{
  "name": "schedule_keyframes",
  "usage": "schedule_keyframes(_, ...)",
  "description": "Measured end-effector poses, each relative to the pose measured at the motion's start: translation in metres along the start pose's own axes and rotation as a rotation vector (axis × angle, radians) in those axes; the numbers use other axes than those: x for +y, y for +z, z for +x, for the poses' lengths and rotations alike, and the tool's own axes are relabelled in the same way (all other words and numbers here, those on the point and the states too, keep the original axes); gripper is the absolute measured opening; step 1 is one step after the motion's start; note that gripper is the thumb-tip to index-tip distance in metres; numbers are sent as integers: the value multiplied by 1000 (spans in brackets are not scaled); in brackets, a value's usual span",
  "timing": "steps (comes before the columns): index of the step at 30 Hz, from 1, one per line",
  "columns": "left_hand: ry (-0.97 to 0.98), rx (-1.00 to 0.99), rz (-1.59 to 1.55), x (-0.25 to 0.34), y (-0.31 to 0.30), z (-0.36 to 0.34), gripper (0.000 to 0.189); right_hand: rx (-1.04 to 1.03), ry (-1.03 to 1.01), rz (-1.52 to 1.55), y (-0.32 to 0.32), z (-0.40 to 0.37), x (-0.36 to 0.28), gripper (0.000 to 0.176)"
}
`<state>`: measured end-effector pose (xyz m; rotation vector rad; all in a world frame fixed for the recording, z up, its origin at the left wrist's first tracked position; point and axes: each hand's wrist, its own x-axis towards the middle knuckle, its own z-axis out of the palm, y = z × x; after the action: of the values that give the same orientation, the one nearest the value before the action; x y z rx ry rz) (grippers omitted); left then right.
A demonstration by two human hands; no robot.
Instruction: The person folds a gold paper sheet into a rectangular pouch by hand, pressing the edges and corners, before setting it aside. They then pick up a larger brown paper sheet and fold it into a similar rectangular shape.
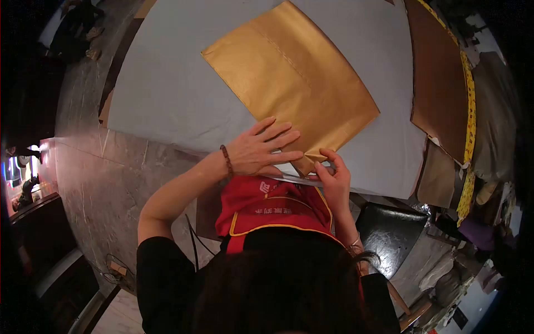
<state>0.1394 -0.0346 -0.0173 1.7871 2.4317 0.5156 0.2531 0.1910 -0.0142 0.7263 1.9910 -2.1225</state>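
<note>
A large gold sheet (pixel 300 72) lies at an angle on the grey-covered table (pixel 161 83), its lower corner near the table's front edge. My left hand (pixel 264 149) rests on the lower left edge of the sheet, palm down with its fingers spread. At the lower corner, the thumb and fingers of my right hand (pixel 332 171) pinch a small folded part of the gold sheet. A strip of white material shows beneath my left hand, at the table edge.
Brown cardboard (pixel 439 83) lies along the table's right side, beside a yellow printed strip (pixel 470 106). A black chair (pixel 392 234) stands at the lower right. Another person (pixel 80 28) is partly visible at the upper left.
</note>
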Motion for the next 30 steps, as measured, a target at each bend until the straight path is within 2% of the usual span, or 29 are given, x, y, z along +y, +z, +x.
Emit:
schedule_keyframes(8, -4, -24, 50, 2, 5, 0, 70, 18, -26, 8, 0, -1, 1, 37)
schedule_keyframes(11, 0, -10, 66, 1, 7, 0, 71, 5, 28, 60, -2, 1, -6, 34)
schedule_keyframes(13, 0, -13, 62, 2, 8, 0, 71, 16, -26, -43, -9, 6, -7, 35)
schedule_keyframes(21, 6, -12, 72, 1, 7, 0, 69, 120, -52, -141, -33, 39, -34, 40)
schedule_keyframes(25, 10, 11, 83, 1, 8, 0, 67, 227, -135, -81, -67, 79, -47, 40)
schedule_keyframes(30, 26, -5, 134, 2, 2, 0, 67, 282, -54, 128, -104, 116, -59, 40)
